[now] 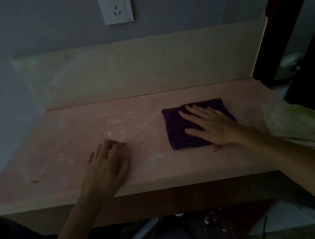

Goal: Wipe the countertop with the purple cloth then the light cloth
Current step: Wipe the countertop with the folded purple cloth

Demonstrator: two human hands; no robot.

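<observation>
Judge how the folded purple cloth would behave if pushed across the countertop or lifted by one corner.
The purple cloth looks soft and folded, so it would probably slide under the flat right hand. Lifted by a corner, it would likely droop and unfold. It seems light and unlikely to roll.

A single wide-angle view from the person's head looks forward and down, close over the table (71,138); its front edge crosses low in frame, the back wall with the socket (114,5) stands at 12 o'clock, and both forearms enter from 5 and 7 o'clock
</observation>
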